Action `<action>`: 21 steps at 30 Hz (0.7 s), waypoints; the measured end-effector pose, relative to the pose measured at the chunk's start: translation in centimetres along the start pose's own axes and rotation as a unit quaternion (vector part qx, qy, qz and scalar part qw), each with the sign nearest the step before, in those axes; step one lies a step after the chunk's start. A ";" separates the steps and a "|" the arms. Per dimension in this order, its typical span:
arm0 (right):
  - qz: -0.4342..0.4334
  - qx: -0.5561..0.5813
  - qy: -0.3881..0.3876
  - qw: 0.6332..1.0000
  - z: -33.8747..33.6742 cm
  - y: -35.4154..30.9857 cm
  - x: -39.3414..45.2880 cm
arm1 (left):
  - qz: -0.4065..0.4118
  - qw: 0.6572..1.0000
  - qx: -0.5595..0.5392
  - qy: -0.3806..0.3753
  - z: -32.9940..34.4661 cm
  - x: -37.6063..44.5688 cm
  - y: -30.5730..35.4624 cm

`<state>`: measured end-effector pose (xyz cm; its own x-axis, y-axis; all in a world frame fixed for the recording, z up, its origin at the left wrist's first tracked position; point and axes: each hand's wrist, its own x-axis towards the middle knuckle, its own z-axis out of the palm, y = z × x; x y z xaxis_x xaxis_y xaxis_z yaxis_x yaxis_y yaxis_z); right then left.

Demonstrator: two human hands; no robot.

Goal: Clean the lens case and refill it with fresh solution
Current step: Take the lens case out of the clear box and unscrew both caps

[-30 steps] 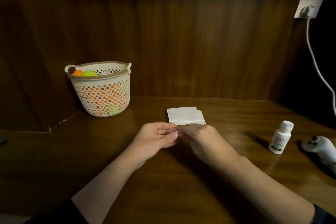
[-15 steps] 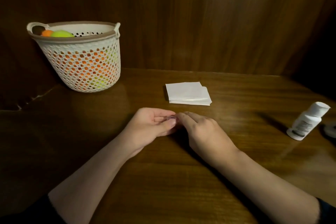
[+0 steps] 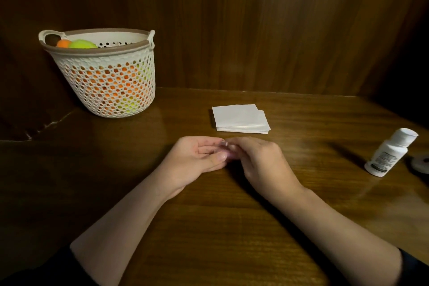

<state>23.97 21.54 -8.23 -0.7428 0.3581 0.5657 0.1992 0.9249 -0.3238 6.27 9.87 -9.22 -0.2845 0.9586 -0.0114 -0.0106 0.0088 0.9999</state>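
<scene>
Where both hands (image 3: 228, 158) meet, a small pinkish object (image 3: 226, 152) stays mostly hidden.

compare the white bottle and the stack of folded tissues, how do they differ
The white bottle stands upright at the table's right edge; the folded tissues lie flat just beyond the hands. The bottle is a capped, labelled cylinder; the tissues are a plain, square stack. Both are white, rest on the wooden table, and neither is being touched.

Glossy varnished wood table (image 3: 209, 227); perforated plastic basket (image 3: 109, 81); matt folded paper tissues (image 3: 239, 117); smooth plastic bottle (image 3: 390, 153).
</scene>
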 end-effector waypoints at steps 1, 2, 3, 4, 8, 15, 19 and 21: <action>0.018 0.036 0.014 0.999 -0.2 0.3 0.1 | 0.007 1.000 0.008 -0.007 0.0 0.0 0.0; 0.039 0.062 0.026 0.997 -0.3 0.5 0.2 | 0.014 1.000 0.023 -0.013 0.0 -0.1 0.0; 0.062 0.084 0.037 0.994 -0.4 0.8 0.2 | 0.017 0.999 0.040 -0.014 0.0 -0.1 0.0; 0.089 0.110 0.049 0.989 -0.5 0.9 0.2 | 0.016 0.998 0.057 -0.011 0.0 -0.1 0.1; 0.177 0.191 0.076 0.963 -0.5 1.5 0.4 | 0.008 0.995 0.095 0.004 0.0 0.0 0.3; 0.208 0.204 0.050 0.955 -0.9 1.6 0.4 | -0.012 0.994 0.104 0.027 0.1 -0.2 0.6; 0.175 0.159 -0.025 0.971 -1.2 1.8 0.1 | -0.020 0.995 0.093 0.040 0.2 -0.4 0.7; 0.170 0.145 -0.034 0.974 -1.4 1.8 0.0 | -0.018 0.995 0.092 0.037 0.2 -0.4 0.8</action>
<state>25.26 23.38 -7.73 -0.7073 0.6198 0.3401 0.2600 0.6754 -0.6901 6.61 9.58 -8.44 -0.3571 0.9332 -0.0411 0.1520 0.1014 0.9832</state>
